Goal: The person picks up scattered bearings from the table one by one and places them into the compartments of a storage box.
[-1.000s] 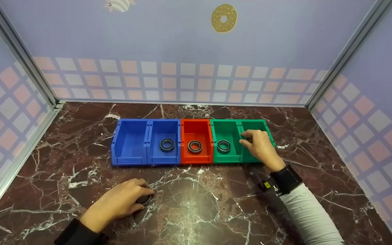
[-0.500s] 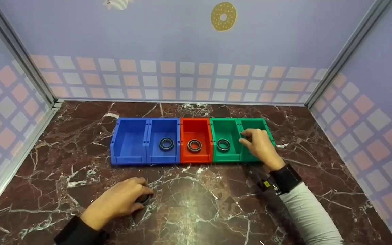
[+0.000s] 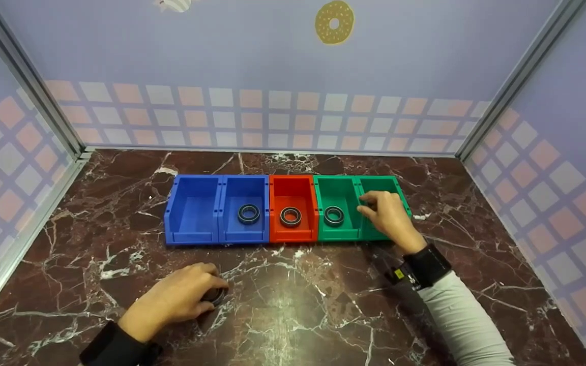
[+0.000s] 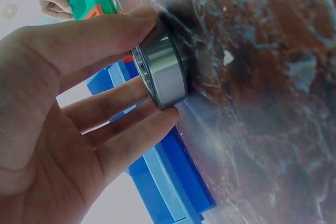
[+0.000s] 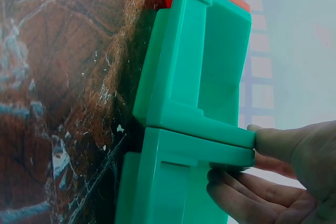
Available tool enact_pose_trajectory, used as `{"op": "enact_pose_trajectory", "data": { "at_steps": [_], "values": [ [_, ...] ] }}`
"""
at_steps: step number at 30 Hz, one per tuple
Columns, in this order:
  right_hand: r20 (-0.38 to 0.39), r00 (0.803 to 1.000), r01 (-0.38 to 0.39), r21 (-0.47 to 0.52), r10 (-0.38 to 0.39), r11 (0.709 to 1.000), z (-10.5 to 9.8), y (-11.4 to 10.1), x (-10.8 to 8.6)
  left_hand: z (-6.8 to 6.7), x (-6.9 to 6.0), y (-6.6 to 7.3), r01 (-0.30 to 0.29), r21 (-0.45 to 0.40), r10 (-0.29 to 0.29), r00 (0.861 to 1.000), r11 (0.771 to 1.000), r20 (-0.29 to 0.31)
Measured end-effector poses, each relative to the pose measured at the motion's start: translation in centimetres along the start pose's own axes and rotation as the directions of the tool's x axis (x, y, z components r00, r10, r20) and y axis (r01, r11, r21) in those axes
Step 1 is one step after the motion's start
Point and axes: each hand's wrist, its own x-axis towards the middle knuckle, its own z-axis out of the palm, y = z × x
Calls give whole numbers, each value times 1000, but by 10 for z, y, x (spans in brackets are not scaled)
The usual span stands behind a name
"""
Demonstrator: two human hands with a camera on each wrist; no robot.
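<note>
My left hand holds a ball bearing on edge at the tabletop, thumb on one side and fingers on the other. Its steel outer ring shows in the left wrist view; in the head view the fingers partly cover it. My right hand is at the row's right end, pinching the adjoining side walls of two green bins between thumb and fingers. A dark patch, perhaps shadow, lies by those fingertips. Single bearings lie in the right blue bin, the red bin and the left green bin.
The leftmost blue bin shows a bare floor. My hand partly covers the rightmost green bin. The bins stand side by side on a dark marbled tabletop, with patterned panels behind and at both sides.
</note>
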Motion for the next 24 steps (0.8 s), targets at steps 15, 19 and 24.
{"op": "enact_pose_trajectory", "data": {
  "at_steps": [15,19,24],
  "values": [
    [14,1000,-9,11,9,1000,-1,-2,-1,-8,2,-3,-32,-3,32,999,999,-15],
    [9,1000,0,16,-1,1000,-1,-1,-1,-10,2,-4,-32,3,32,999,999,-28],
    [10,1000,-6,8,6,1000,-1,-2,-1,-13,1,-5,-22,10,23,999,1000,-36]
  ]
}}
